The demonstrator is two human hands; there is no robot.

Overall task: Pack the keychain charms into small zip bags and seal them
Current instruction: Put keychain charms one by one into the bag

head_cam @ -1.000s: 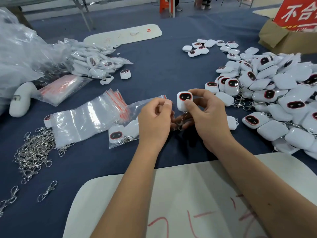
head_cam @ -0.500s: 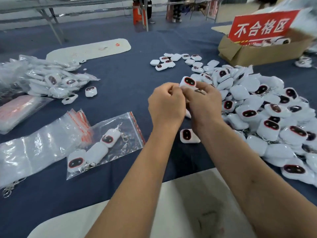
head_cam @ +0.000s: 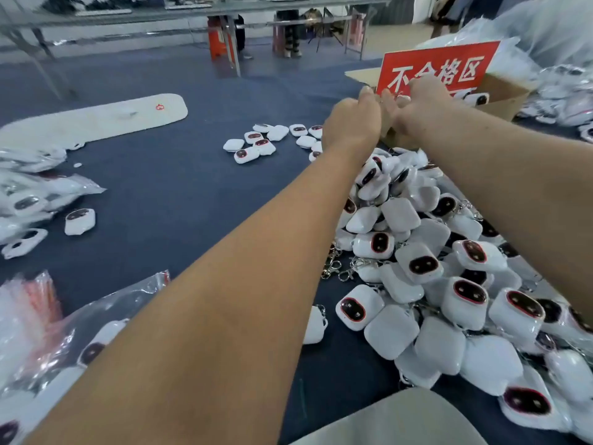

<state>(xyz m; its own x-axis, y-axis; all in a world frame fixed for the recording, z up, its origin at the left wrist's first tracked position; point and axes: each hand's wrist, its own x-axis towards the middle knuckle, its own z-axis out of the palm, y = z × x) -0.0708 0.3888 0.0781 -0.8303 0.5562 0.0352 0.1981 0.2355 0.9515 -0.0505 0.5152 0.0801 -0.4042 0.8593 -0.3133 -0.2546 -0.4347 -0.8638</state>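
Both my arms stretch far out over the blue table. My left hand (head_cam: 353,123) and my right hand (head_cam: 420,97) meet at the rim of a cardboard box (head_cam: 503,101), fingers curled. Together they pinch a keychain charm (head_cam: 401,98), of which only a sliver of white and a metal glint show. A big pile of white charms with dark red-rimmed faces (head_cam: 449,268) lies under my right forearm. At lower left an open zip bag (head_cam: 106,322) holding charms lies partly hidden by my left arm, beside a stack of empty zip bags (head_cam: 29,309).
A red sign with white characters (head_cam: 449,69) stands in the box, another charm (head_cam: 478,99) beside it. Packed bags (head_cam: 32,194) lie at the left, a small group of charms (head_cam: 256,146) mid-table, loose metal clasps (head_cam: 340,268) by the pile. White boards lie far left (head_cam: 96,120) and near me (head_cam: 401,419).
Both hands, still together on the charm, have moved away from me and to the right, from above the table's middle to the cardboard box. The view has swung that way too.
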